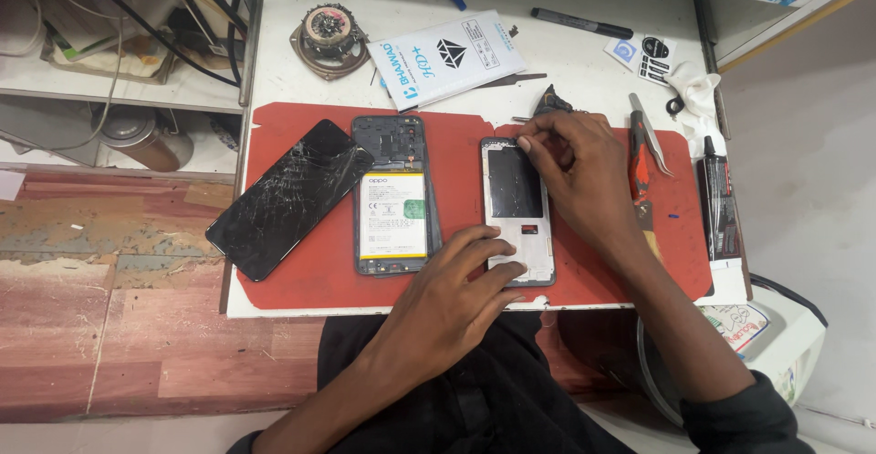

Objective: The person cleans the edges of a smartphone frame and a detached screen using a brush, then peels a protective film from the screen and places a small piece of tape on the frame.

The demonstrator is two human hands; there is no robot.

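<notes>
Head cam: left hand (pixel 452 303) flat, pinning phone frame (pixel 517 209) on red mat (pixel 310 271) btwn battery phone (pixel 392 194) & tweezers (pixel 646 135), right hand (pixel 570 166) pinching its top edge w/ fingertips; pull too hard & thin frame could bend.

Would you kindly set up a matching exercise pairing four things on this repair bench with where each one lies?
1. cracked black phone screen
2. opened phone body with white battery
3. white-edged phone frame
4. black marker pen

A. under both hands
B. on the white table beyond the red mat
C. left edge of the mat
D. middle of the mat

Pairs: 1-C, 2-D, 3-A, 4-B
</notes>
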